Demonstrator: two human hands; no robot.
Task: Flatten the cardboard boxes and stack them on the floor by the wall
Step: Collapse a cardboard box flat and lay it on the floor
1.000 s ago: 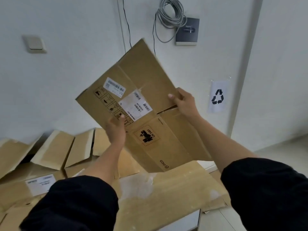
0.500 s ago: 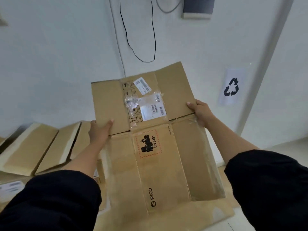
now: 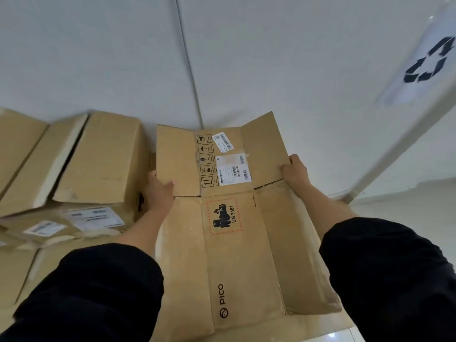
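Observation:
A flattened brown cardboard box (image 3: 232, 262) with a PICO logo, a UN 3481 battery mark and white shipping labels lies spread out low in front of me, its far flaps reaching the white wall. My left hand (image 3: 160, 188) grips its left edge at the flap fold, thumb on top. On the opposite side, my right hand (image 3: 294, 172) holds the right flap's edge. More flat cardboard (image 3: 328, 327) shows beneath it at the bottom right.
To the left, a pile of other cardboard boxes (image 3: 98, 164) with labels rests on the floor against the wall (image 3: 271, 58). A recycling sign (image 3: 429, 62) is on the wall at the upper right. Pale floor (image 3: 419, 206) lies to the right.
The box came down from a tilted hold up in the air to low over the cardboard on the floor. Both hands shifted to its side edges and my view tipped downward.

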